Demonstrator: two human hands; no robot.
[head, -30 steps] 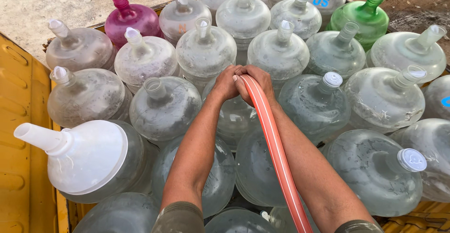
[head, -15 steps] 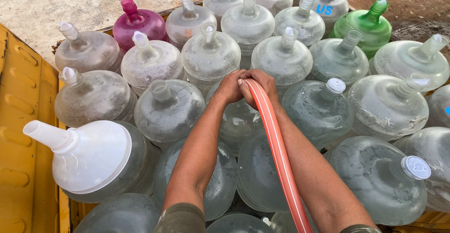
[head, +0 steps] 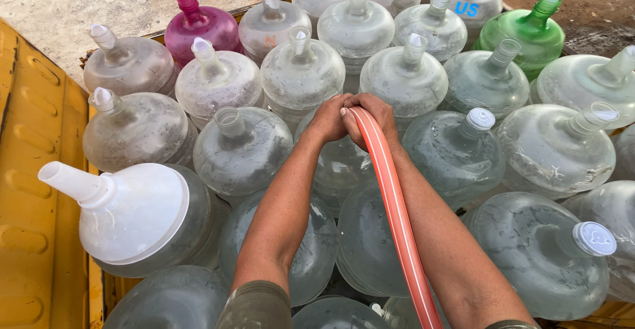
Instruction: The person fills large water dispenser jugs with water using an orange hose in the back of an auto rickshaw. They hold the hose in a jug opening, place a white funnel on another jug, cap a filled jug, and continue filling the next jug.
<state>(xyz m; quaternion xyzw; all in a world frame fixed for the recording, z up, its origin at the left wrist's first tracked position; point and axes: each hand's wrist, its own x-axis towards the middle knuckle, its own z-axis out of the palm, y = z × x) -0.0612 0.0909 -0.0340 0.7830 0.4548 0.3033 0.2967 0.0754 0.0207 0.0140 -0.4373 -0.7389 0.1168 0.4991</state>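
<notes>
Soft, even daylight falls from above; the scene is bright with no hard shadows. The jugs (head: 301, 74) carry only faint sheen, and their scuffed, dusty plastic looks milky. The white funnel (head: 126, 213) is close to overexposed. Dark gaps sit between the lower jugs. Focus is sharp throughout, with no motion blur. Wide-angle bending shows towards the corners.

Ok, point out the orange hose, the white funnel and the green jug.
orange hose (head: 397, 216): head view, on its middle stretch between the forearms.
white funnel (head: 135, 213): head view, on its wide cone, lying on a clear jug.
green jug (head: 522, 34): head view, on its shoulder below the neck.
</notes>
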